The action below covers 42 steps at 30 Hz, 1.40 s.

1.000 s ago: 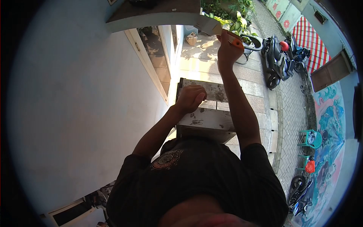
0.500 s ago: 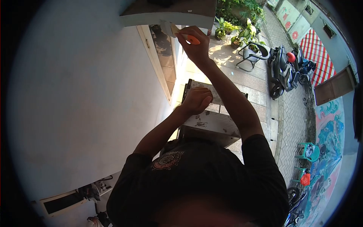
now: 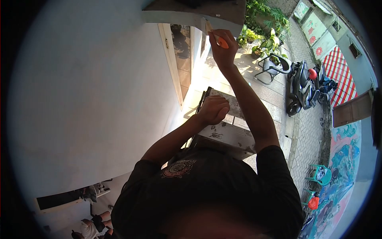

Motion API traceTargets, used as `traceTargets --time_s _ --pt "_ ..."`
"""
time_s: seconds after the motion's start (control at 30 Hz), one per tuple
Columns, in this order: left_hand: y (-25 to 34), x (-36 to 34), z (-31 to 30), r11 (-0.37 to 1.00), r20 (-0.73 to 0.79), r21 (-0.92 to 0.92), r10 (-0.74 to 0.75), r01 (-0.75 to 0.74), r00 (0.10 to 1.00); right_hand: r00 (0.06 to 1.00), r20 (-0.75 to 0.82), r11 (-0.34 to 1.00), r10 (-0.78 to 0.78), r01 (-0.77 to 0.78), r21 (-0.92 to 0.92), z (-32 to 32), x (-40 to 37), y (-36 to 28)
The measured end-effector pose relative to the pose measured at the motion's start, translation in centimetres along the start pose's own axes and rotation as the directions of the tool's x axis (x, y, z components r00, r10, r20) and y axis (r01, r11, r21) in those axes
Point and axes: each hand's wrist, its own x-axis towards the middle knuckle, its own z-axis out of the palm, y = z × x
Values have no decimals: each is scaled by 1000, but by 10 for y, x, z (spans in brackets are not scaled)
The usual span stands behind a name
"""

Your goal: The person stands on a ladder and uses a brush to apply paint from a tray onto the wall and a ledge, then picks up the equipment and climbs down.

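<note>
My right hand (image 3: 224, 46) is closed around the orange handle of a flat tool (image 3: 223, 42), perhaps a scraper or brush. The tool's pale end lies against the grey-white edge of an overhanging ledge (image 3: 175, 17). Lower down, my left hand (image 3: 215, 109) is held in a closed fist over the top of a worn, paint-spotted metal ladder or stand (image 3: 234, 134). Whether anything is inside that fist is hidden.
A plain wall (image 3: 95, 99) fills the left, with a wood-framed door (image 3: 171, 59) beyond it. Toward the right are potted plants (image 3: 270, 44), a chair (image 3: 274, 67), motorbikes (image 3: 304, 87) and green chairs (image 3: 321, 174). A person (image 3: 89, 229) is at the lower left.
The view has shifted, so most of the scene sits differently in the frame. My right hand and the tool have moved rightward along the ledge edge. A person now shows more at the lower left.
</note>
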Motion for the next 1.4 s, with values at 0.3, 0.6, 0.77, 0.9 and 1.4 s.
traceTargets --time_s 0.3,0.6,0.77,0.9,1.4 --pt "1 0 -5 999 54 -34 -26 28 998 990 -57 962 -129 111 -248 -110 -4 -4" --pt "-1 -1 -2 1000 55 -17 13 -12 998 987 108 992 -123 118 54 -43 1 -30" --pt "1 1 -5 1000 23 2 25 -25 999 986 138 983 -91 66 173 35 4 -26" --pt "1 -2 -6 1000 -34 19 12 -11 999 998 45 984 47 -54 171 68 2 -9" --pt "-2 0 -4 1000 -13 -12 15 -15 1000 941 -139 948 308 -292 126 26 2 -1"
